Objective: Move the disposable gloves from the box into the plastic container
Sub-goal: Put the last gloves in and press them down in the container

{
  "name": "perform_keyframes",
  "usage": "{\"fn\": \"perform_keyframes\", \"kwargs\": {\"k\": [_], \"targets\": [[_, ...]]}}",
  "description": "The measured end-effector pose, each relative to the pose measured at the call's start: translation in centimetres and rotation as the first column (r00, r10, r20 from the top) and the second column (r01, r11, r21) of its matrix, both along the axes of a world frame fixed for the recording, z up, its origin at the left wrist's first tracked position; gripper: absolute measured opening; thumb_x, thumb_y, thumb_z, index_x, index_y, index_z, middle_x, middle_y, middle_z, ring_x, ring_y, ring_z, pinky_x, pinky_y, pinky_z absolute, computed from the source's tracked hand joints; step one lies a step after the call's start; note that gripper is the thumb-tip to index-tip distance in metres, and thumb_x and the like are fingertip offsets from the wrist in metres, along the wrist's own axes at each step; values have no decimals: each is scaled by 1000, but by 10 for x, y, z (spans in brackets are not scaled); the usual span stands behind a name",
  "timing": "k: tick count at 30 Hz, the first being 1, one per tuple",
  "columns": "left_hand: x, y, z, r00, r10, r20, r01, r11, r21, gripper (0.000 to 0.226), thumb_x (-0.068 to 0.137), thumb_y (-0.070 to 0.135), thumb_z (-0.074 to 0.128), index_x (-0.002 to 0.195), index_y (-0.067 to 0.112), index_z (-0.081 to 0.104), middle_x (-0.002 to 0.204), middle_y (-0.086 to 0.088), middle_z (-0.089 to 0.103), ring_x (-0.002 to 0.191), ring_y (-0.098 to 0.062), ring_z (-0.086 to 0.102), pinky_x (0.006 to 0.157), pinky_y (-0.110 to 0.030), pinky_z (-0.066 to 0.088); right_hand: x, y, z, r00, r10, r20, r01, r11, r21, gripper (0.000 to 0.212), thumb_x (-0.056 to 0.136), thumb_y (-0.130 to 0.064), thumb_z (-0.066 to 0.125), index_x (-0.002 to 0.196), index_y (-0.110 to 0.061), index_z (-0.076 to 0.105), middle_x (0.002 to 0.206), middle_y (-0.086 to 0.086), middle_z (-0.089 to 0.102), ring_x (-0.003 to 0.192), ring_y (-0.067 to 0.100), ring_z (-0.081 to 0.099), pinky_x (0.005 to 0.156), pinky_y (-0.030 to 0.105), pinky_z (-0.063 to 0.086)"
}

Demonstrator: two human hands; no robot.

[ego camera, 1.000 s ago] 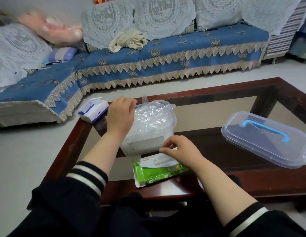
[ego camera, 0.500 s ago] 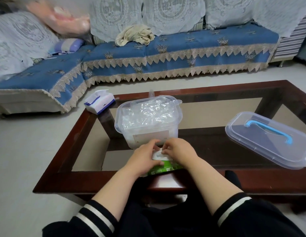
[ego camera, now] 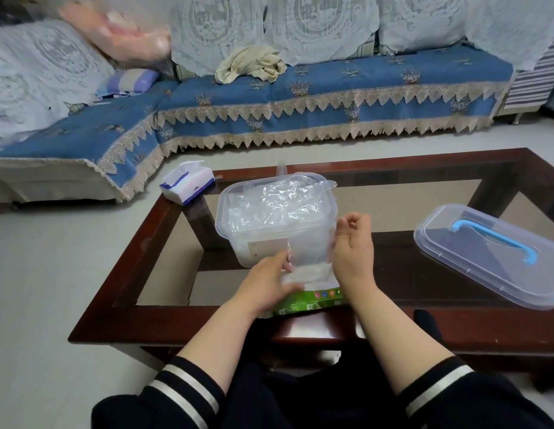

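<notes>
A clear disposable glove (ego camera: 309, 258) is up in front of the plastic container (ego camera: 275, 221), stretched between the green glove box (ego camera: 309, 301) below and the right hand (ego camera: 351, 246) above. That right hand has its fingers curled, pinching the glove's upper edge just beside the container's right wall. The left hand (ego camera: 266, 283) sits low on the box, fingers bent over its top and touching the thin film where it comes out; whether it pinches the glove or only holds the box down, I cannot tell. The box lies flat at the near edge of the glass-topped coffee table (ego camera: 139, 261), right in front of the container. The container stands open, already heaped with crumpled clear gloves. Off to the right on the table lies its clear lid (ego camera: 492, 255) with a blue handle, well apart from the hands. At the far left corner sits a white and blue tissue box (ego camera: 187, 185). Beyond the table runs a blue sofa (ego camera: 331, 97) with lace trim, and a beige cloth (ego camera: 251, 63) is bunched on the seat.
</notes>
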State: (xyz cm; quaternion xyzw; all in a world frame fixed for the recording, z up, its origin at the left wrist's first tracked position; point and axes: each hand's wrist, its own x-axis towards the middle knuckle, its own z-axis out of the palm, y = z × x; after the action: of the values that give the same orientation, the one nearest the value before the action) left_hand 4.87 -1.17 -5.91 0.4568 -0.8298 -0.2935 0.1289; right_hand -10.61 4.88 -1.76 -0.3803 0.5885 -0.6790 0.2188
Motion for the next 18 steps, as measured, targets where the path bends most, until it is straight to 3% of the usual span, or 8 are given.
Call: {"fn": "perform_keyframes", "kwargs": {"k": [2, 4, 6, 8, 11, 13, 16, 18], "targets": [[-2, 1, 8, 960, 122, -254, -80, 983, 168, 20, 97, 31, 53, 114, 22, 59, 111, 6, 66, 109, -14, 60, 93, -28, 44, -2, -1, 0, 998, 25, 65, -24, 1000, -12, 20, 102, -13, 41, 86, -26, 42, 64, -6, 53, 54, 3, 49, 53, 20, 40], [-7, 8, 25, 841, 280, -463, -68, 904, 422, 52, 97, 57, 36, 112, 15, 63, 119, 4, 66, 117, -12, 57, 101, -28, 41, -4, -1, -1, 997, 46, 58, -46, 999, -7, 19, 101, -13, 43, 89, -28, 45, 63, -7, 59, 63, 6, 54, 61, 21, 42], [-8, 10, 36, 681, 449, -579, -8, 795, 607, 85, 77, 82, 30, 109, 9, 60, 120, -8, 65, 116, -20, 59, 101, -33, 46, -6, 0, -2, 996, 83, 28, -84, 996, 11, 21, 100, -13, 46, 92, -32, 49, 69, -9, 65, 67, 5, 57, 65, 23, 43], [-6, 13, 48, 588, 485, -647, 51, 776, 628, 82, 76, 74, 28, 117, 11, 59, 117, -17, 67, 109, -27, 65, 93, -37, 53, -7, 1, -3, 988, 150, 25, -151, 988, 25, 27, 98, -11, 48, 93, -37, 55, 78, -2, 66, 58, 2, 52, 61, 25, 40], [-8, 15, 66, 632, 386, -672, 37, 852, 523, 56, 80, 54, 50, 126, 22, 52, 107, -13, 72, 98, -26, 70, 83, -32, 55, -12, 2, -3, 976, 219, 18, -219, 974, 49, 32, 98, -10, 48, 97, -41, 58, 77, -6, 66, 47, 4, 41, 52, 24, 35], [-9, 14, 75, 670, 318, -671, 17, 897, 442, 51, 80, 41, 60, 127, 27, 47, 100, -9, 74, 91, -25, 71, 79, -29, 56, -14, 3, 0, 980, 198, 13, -199, 980, 20, 32, 98, -7, 47, 101, -38, 57, 75, -13, 66, 49, 6, 42, 52, 26, 37], [-13, 13, 78, 711, 311, -630, -3, 898, 439, 49, 83, 43, 56, 128, 29, 42, 97, -7, 75, 88, -23, 72, 79, -27, 56, -15, 4, 3, 993, 116, 13, -116, 992, -50, 32, 98, -4, 46, 104, -33, 56, 77, -19, 66, 67, 4, 56, 65, 30, 46], [-20, 18, 78, 734, 280, -619, 1, 911, 413, 38, 90, 32, 60, 125, 31, 44, 94, -6, 75, 87, -21, 71, 83, -29, 56, -15, 4, 3, 997, 71, 0, -71, 995, -73, 32, 98, -4, 46, 105, -34, 56, 81, -18, 67, 80, 6, 61, 78, 30, 48]]}}
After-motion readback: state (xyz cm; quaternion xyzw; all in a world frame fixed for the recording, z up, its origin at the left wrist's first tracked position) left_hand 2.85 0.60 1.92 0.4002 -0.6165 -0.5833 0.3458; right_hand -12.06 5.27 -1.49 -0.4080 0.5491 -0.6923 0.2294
